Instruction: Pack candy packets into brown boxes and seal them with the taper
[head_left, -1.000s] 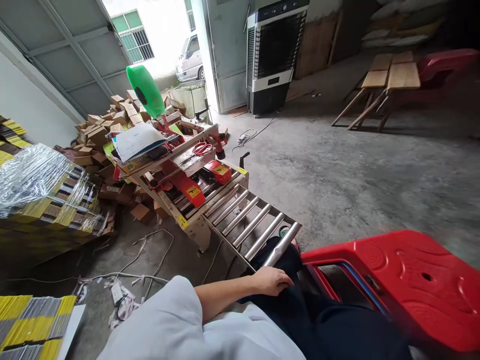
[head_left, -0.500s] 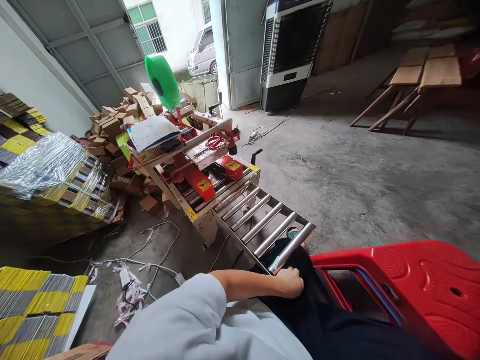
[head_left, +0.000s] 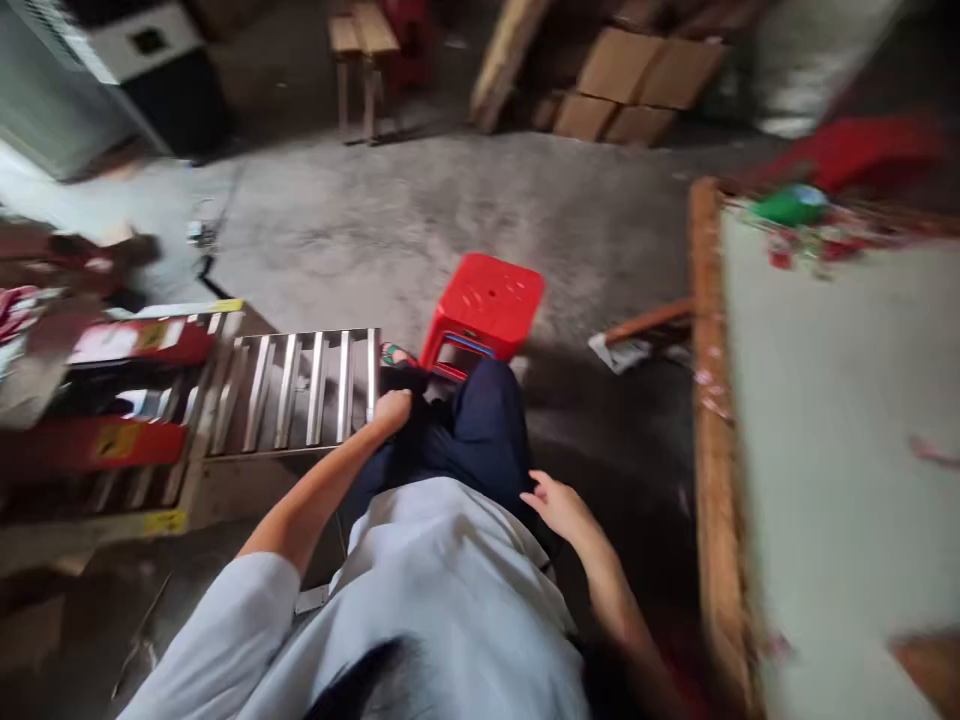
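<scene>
My left hand [head_left: 394, 410] is curled into a fist above the dark trousers [head_left: 487, 425], close to the end of the roller conveyor [head_left: 316, 388]. Nothing shows in its fingers. Beside the right thigh, my right hand [head_left: 559, 503] hangs with its fingers apart and holds nothing. A red plastic stool [head_left: 491, 300] stands on the floor just beyond the knees. The conveyor's metal rollers lead left to a machine with red side guards [head_left: 142, 440], blurred by motion.
A table with a wooden edge [head_left: 712, 450] and pale top fills the right side; a green item [head_left: 791, 205] lies near its far end. Cardboard boxes [head_left: 619, 65], a wooden bench [head_left: 367, 35] and an air cooler [head_left: 176, 85] stand at the back.
My view has swung right and down. The stool now appears ahead, the machine has moved to the left edge, and my right hand and the table have come into view.
</scene>
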